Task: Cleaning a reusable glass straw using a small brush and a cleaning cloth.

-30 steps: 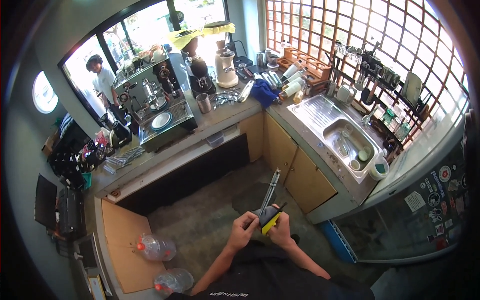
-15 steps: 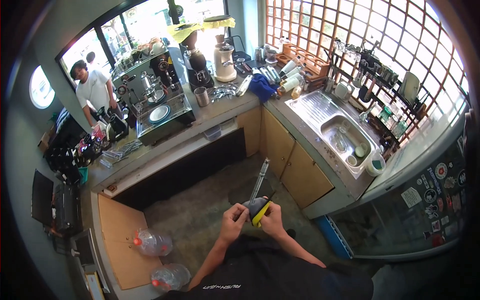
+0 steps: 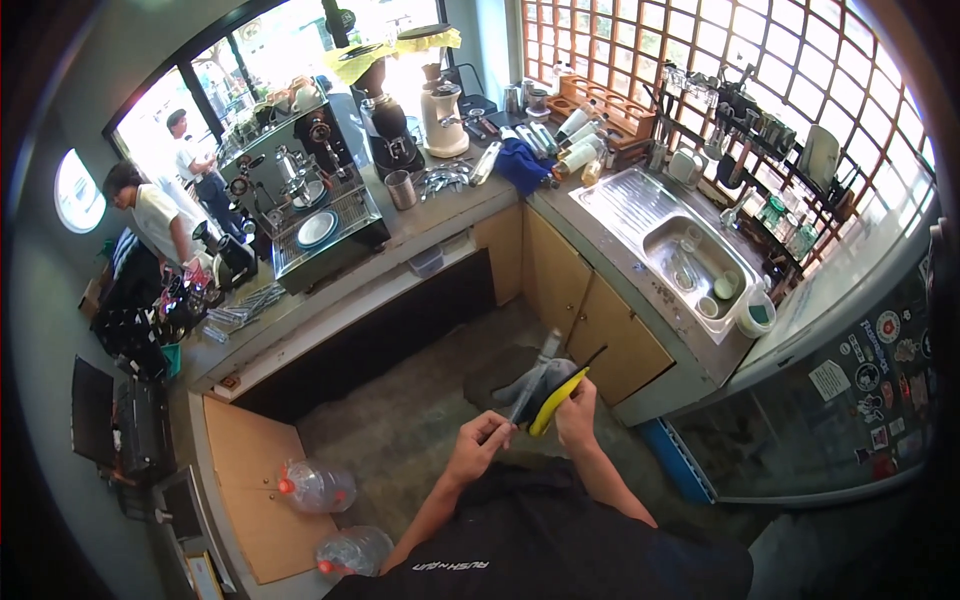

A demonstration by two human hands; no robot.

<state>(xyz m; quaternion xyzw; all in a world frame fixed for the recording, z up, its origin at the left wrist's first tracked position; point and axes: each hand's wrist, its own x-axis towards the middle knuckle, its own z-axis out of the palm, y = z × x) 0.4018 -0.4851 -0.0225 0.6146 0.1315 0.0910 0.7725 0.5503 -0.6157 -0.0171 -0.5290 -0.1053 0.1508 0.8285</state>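
Observation:
Above the floor, in front of my dark shirt, my left hand [image 3: 476, 448] is closed in a pinch on the lower end of a long, slim, clear-and-silver stick [image 3: 547, 350]. The stick slants up and away and is smeared by motion. My right hand [image 3: 577, 417] grips a yellow and dark grey cloth-like piece [image 3: 553, 402] with a thin dark tip pointing up to the right. Its grey side lies against or close beside the stick; I cannot tell whether they touch. Bundled silver, clear-looking sticks [image 3: 243, 308] lie on the left counter.
Ahead stand an espresso machine [image 3: 325, 225], grinders [image 3: 388, 130] and a metal cup [image 3: 401, 190]. A steel sink [image 3: 665, 235] holds cups at right. Water jugs [image 3: 318, 487] stand on the floor at left, near a cabinet. Two people [image 3: 150, 215] are beyond the left counter.
My hands have moved apart, the right one rightward and up with the yellow and grey piece. The stick now tilts further right. At far left, one person looks down and another has come into view.

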